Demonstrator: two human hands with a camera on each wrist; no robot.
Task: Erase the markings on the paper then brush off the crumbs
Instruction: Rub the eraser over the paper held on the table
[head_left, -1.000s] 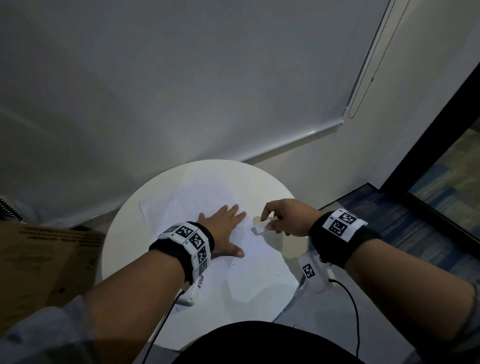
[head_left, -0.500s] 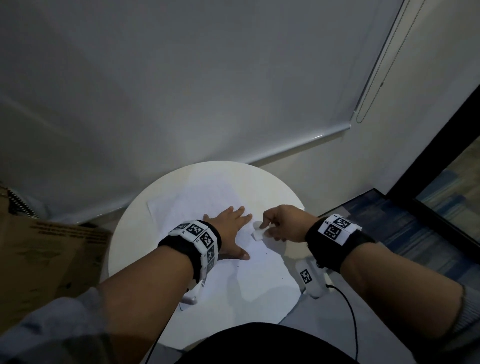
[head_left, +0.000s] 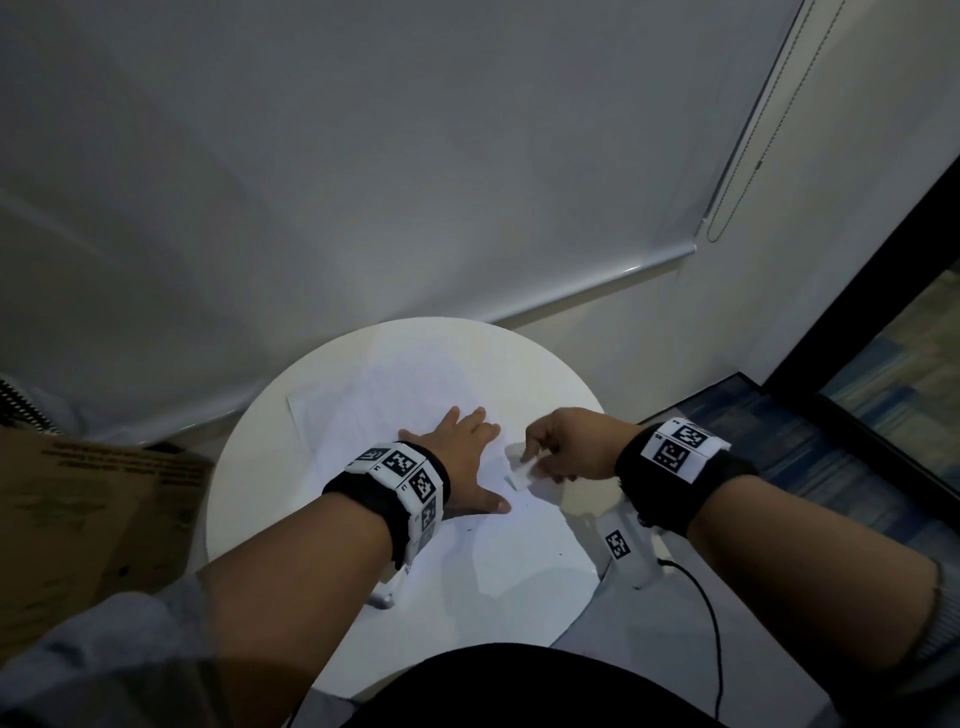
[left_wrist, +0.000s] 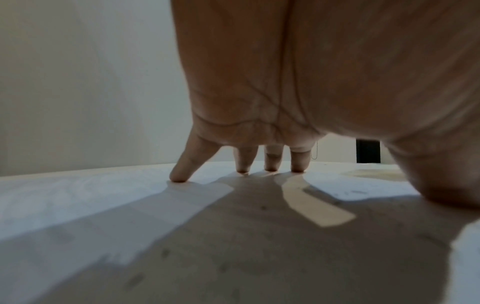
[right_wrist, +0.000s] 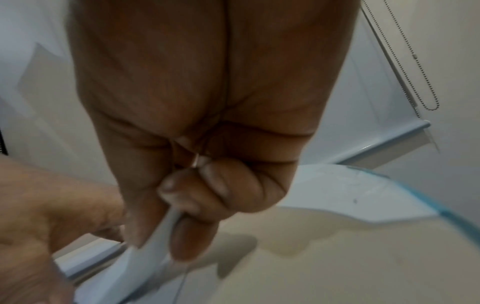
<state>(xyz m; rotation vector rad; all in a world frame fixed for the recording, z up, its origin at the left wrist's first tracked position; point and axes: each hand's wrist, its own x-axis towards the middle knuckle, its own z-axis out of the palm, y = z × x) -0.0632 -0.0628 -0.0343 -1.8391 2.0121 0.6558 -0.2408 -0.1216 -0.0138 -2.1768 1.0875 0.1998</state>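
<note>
Compared with the head view a second before, the right hand had moved inward across the round table, from near the right edge toward the left hand, and the white eraser pinched between its thumb and curled fingers had come down to meet the paper just beside the left thumb. The left hand had stayed where it was, laid open with straight, spread fingers pressing on the sheet near the table's middle; the left wrist view showed all four fingertips and the thumb touching the surface. The paper lay spread from the far left part of the table toward the near right edge.

The right wrist view was blurred, and the eraser appeared there only as a pale wedge sticking out below the thumb and fingers. The markings could not be made out on the sheet; only a few dark specks showed near the left thumb, too small to tell crumbs from pencil. A cardboard box at the left was cut off by the frame, and the near edge of the table was hidden behind a dark shape at the bottom.
</note>
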